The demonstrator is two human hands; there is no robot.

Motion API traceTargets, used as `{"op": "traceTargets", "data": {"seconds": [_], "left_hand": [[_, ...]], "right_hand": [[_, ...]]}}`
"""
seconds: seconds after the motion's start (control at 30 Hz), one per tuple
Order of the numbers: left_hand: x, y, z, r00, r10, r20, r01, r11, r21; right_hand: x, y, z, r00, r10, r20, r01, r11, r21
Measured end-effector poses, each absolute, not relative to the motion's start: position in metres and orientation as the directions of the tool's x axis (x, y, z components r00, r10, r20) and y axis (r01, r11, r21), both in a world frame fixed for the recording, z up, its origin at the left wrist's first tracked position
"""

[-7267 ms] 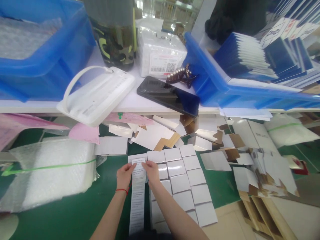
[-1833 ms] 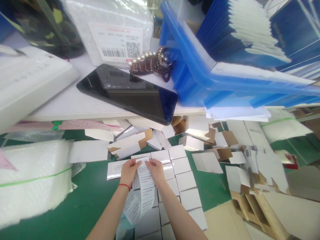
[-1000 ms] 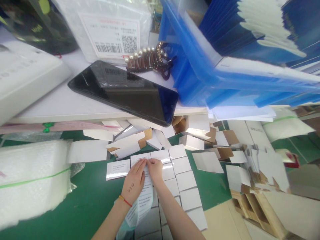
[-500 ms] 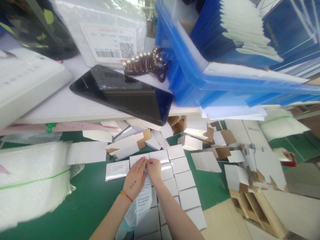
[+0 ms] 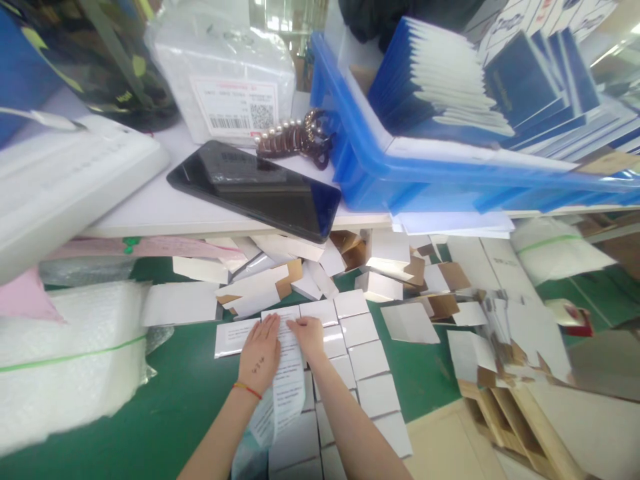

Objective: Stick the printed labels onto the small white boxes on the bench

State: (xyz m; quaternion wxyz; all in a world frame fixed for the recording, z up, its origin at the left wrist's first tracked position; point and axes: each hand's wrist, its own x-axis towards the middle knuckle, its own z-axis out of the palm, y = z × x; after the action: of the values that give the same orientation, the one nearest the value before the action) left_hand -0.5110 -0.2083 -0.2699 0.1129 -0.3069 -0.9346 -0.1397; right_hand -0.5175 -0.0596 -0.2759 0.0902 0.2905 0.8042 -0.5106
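A strip of printed labels [image 5: 290,383] on pale blue backing runs down between my forearms, over a block of small white boxes [image 5: 367,360] laid in rows. My left hand [image 5: 260,357] lies flat with fingers stretched out along the strip's left edge, on a box at the far end of the block. Close beside it, my right hand [image 5: 307,337] is closed, thumb and forefinger pinching at the strip's upper right edge. A labelled white box [image 5: 235,338] lies left of my left fingertips. The right hand's curled fingers are partly hidden.
A shelf edge [image 5: 225,230] crosses beyond my hands, bearing a phone [image 5: 255,190], a hair claw [image 5: 295,140] and a blue bin [image 5: 425,173] of blue booklets. Bubble wrap bundles [image 5: 75,360] lie left. Unfolded cartons [image 5: 410,323] and a cardboard divider [image 5: 515,420] are on the right.
My left hand has drawn slightly left and down, away from the right hand. More of the label strip shows between them. The view has shifted a little.
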Motion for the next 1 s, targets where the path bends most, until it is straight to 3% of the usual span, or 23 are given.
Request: {"op": "traceTargets", "data": {"seconds": [0.1, 0.2, 0.27, 0.33, 0.4, 0.47, 0.57, 0.63, 0.73, 0.87, 1.0], "left_hand": [[-0.507, -0.222, -0.273, -0.781, 0.529, 0.331, 0.594, 0.794, 0.133], [-0.509, -0.225, -0.277, -0.782, 0.523, 0.34, 0.599, 0.78, 0.178], [-0.509, -0.224, -0.275, -0.822, 0.473, 0.318, 0.562, 0.762, 0.321], [-0.504, -0.222, -0.269, -0.904, 0.356, 0.239, 0.427, 0.701, 0.572], [-0.493, -0.219, -0.26, -0.984, 0.17, 0.048, 0.137, 0.562, 0.816], [-0.476, -0.215, -0.25, -0.965, 0.061, -0.254, -0.216, 0.362, 0.907], [-0.451, -0.208, -0.245, -0.803, 0.128, -0.581, -0.572, 0.103, 0.814], [-0.44, -0.205, -0.247, -0.74, 0.184, -0.647, -0.658, 0.006, 0.753], [-0.435, -0.204, -0.254, -0.736, 0.16, -0.658, -0.671, -0.043, 0.74], [-0.441, -0.207, -0.261, -0.783, 0.089, -0.616, -0.615, 0.042, 0.788], [-0.446, -0.209, -0.262, -0.847, 0.067, -0.528, -0.49, 0.289, 0.822]], "right_hand": [[-0.506, -0.06, -0.278, -0.781, 0.302, -0.547, 0.589, 0.064, -0.805], [-0.486, -0.059, -0.278, -0.761, 0.173, -0.626, 0.621, -0.087, -0.779], [-0.468, -0.057, -0.274, -0.759, 0.067, -0.647, 0.64, -0.108, -0.761], [-0.449, -0.055, -0.269, -0.766, -0.007, -0.643, 0.637, -0.151, -0.756], [-0.433, -0.054, -0.262, -0.791, -0.042, -0.611, 0.601, -0.245, -0.761], [-0.421, -0.055, -0.257, -0.817, -0.06, -0.574, 0.557, -0.34, -0.758], [-0.413, -0.058, -0.256, -0.829, -0.03, -0.558, 0.523, -0.394, -0.756], [-0.413, -0.06, -0.261, -0.821, 0.028, -0.57, 0.511, -0.407, -0.757], [-0.416, -0.062, -0.273, -0.793, 0.121, -0.598, 0.529, -0.352, -0.772], [-0.419, -0.065, -0.289, -0.769, 0.217, -0.601, 0.575, -0.173, -0.799], [-0.421, -0.068, -0.297, -0.741, 0.29, -0.606, 0.555, -0.245, -0.795]]}}
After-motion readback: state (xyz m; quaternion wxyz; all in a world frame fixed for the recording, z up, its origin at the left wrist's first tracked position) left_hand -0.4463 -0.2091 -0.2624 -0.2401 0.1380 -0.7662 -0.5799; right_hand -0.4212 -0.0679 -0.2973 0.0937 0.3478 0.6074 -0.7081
